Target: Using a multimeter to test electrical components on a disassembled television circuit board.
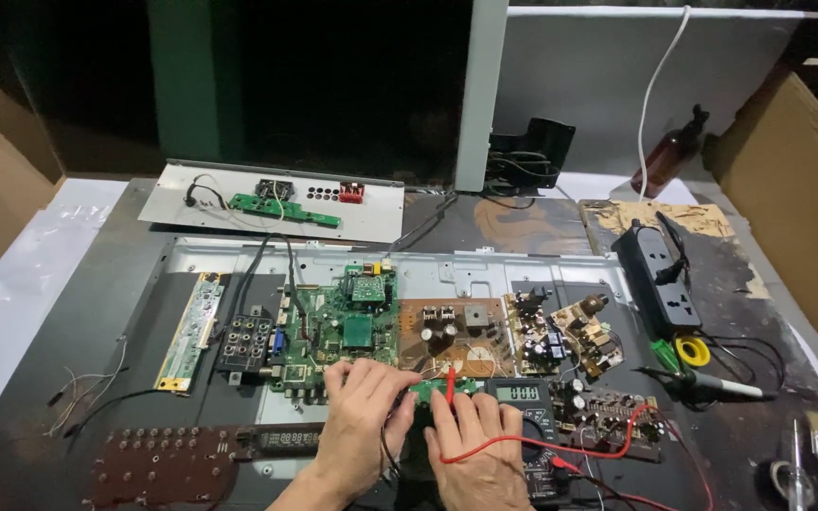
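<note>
My left hand (360, 421) rests on the lower edge of the green main circuit board (338, 331), fingers curled against a small green board (444, 387); I cannot tell if it holds a black probe. My right hand (473, 445) pinches a red test probe (450, 381) upright, its tip on the small green board. A red lead (560, 447) loops from that hand toward the black digital multimeter (526, 402) just to the right, whose display is lit. A brown power board (452, 333) lies behind the hands.
The boards sit in an opened flat-screen chassis (485, 274) on a dark table. A soldering iron (712, 381) and yellow solder reel (692, 351) lie right, beside a black power strip (660, 274). A brown button board (165, 464) lies front left, cardboard walls at both sides.
</note>
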